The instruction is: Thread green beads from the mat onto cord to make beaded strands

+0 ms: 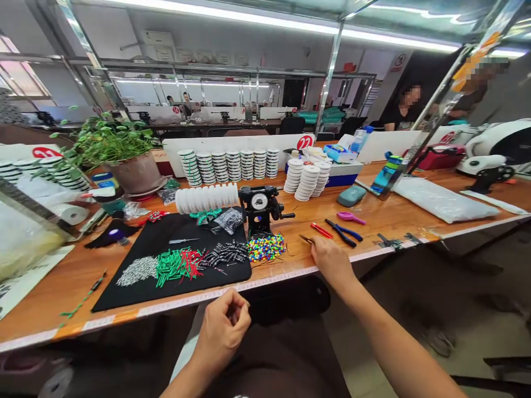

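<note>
My left hand [226, 325] hovers in front of the table edge above my lap, its thumb and fingertips pinched together. What lies between those fingertips, if anything, is too small to make out. At the table's front edge, my right hand [332, 262] is closed on a thin dark pointed tool [306, 239], perhaps tweezers; only its tip shows. Just beyond that hand lie a red pen-like tool [321, 230] and blue-and-black pliers [343, 232]. To its left is a heap of coloured beads [266, 247].
A black mat [136, 298] bears piles of silver, green, red and black small parts. Behind it stands a hand-cranked winder [259, 207] with white spools [207, 198]. Stacked spools [307, 182], a potted plant [135, 171] and a pink scoop [350, 218] are farther back. Other people sit beyond.
</note>
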Tool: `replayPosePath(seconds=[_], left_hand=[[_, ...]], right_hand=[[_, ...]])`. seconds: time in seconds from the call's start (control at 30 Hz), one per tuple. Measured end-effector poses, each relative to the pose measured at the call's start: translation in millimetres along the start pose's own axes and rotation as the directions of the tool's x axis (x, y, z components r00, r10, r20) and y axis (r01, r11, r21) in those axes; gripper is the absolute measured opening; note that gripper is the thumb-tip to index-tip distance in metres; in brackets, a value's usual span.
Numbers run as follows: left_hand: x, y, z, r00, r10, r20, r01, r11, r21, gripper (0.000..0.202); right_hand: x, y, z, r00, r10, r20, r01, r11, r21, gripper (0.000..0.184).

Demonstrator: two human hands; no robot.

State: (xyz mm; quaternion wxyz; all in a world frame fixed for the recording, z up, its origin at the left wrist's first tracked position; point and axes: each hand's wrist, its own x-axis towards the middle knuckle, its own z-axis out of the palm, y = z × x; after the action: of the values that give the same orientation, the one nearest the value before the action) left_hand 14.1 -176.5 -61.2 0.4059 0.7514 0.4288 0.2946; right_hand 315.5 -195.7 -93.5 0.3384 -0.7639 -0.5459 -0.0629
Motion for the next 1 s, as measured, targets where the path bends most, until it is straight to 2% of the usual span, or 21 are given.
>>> replayPosePath(seconds=[0.07,0.1,0.13,0.17,0.2,0.23,0.27,0.3,0.37,0.43,0.53,0.67,0.77,0.83,0.9,0.93,0.97,1.0], left_hand=[[-1,1,1.3,1.0,0.027,-0.013,-0.027,0.999,0.035,0.015],[-1,0,2.1,0.999,0.044,-0.021,-0.043,0.998,0.054,0.015],[-1,-1,3.1,0.998,0.062,-0.028,-0.06,0.995,0.074,0.014],[-1,-2,4.0,0.996,0.082,-0.032,-0.079,0.993,0.091,0.013],[-1,-2,4.8,0.994,0.104,-0.037,-0.099,0.989,0.107,0.013],[-1,-3,5.3,0.991,0.126,-0.039,-0.121,0.985,0.123,0.013],[-1,-3,5.5,0.988,0.151,-0.044,-0.143,0.98,0.138,0.013],[-1,-3,5.3,0.983,0.178,-0.049,-0.168,0.974,0.155,0.013],[-2,-3,4.2,0.971,0.231,-0.062,-0.215,0.958,0.19,0.014],[-4,-1,2.7,0.957,0.279,-0.077,-0.256,0.94,0.225,0.014],[-5,0,1.9,0.933,0.346,-0.096,-0.312,0.914,0.26,0.014],[-7,-1,4.9,0.91,0.403,-0.091,-0.367,0.89,0.271,0.015],[-7,-4,7.8,0.911,0.406,-0.075,-0.375,0.889,0.263,0.015],[-7,-6,8.7,0.917,0.393,-0.07,-0.364,0.895,0.257,0.016],[-8,-6,8.6,0.925,0.371,-0.079,-0.343,0.906,0.247,0.015],[-8,-7,8.3,0.93,0.358,-0.084,-0.33,0.913,0.24,0.015],[-9,-6,7.9,0.936,0.341,-0.084,-0.314,0.92,0.233,0.015],[-10,-6,7.6,0.943,0.323,-0.077,-0.299,0.927,0.227,0.016]], right_hand=[[-7,-10,-13,0.999,0.025,-0.031,-0.022,0.996,0.088,0.028],[-14,-20,-20,0.999,0.046,0.003,-0.046,0.982,0.183,0.033],[-25,-31,-27,0.995,0.068,0.073,-0.087,0.95,0.301,0.04],[-38,-45,-33,0.964,0.079,0.256,-0.203,0.837,0.509,0.045],[-53,-59,-37,0.883,0.015,0.469,-0.365,0.651,0.666,0.051],[-68,-73,-38,0.778,-0.071,0.624,-0.527,0.467,0.71,0.055],[-83,-86,-37,0.679,-0.165,0.715,-0.649,0.32,0.69,0.055],[-96,-97,-33,0.609,-0.23,0.759,-0.732,0.206,0.649,0.055],[-116,-113,-21,0.5,-0.3,0.813,-0.843,0.049,0.536,0.055],[-126,-119,-8,0.448,-0.307,0.84,-0.888,-0.038,0.459,0.057],[-127,-122,4,0.437,-0.295,0.85,-0.899,-0.105,0.426,0.061],[-122,-127,4,0.449,-0.285,0.847,-0.894,-0.157,0.42,0.064],[-126,-132,6,0.457,-0.262,0.85,-0.889,-0.167,0.426,0.065],[-130,-135,7,0.464,-0.241,0.852,-0.886,-0.144,0.441,0.066],[-129,-131,7,0.49,-0.211,0.846,-0.87,-0.06,0.489,0.066],[-126,-125,6,0.534,-0.177,0.827,-0.837,0.026,0.546,0.065],[-120,-117,4,0.604,-0.123,0.787,-0.773,0.151,0.617,0.063],[-111,-104,3,0.698,-0.06,0.714,-0.667,0.31,0.678,0.06]])
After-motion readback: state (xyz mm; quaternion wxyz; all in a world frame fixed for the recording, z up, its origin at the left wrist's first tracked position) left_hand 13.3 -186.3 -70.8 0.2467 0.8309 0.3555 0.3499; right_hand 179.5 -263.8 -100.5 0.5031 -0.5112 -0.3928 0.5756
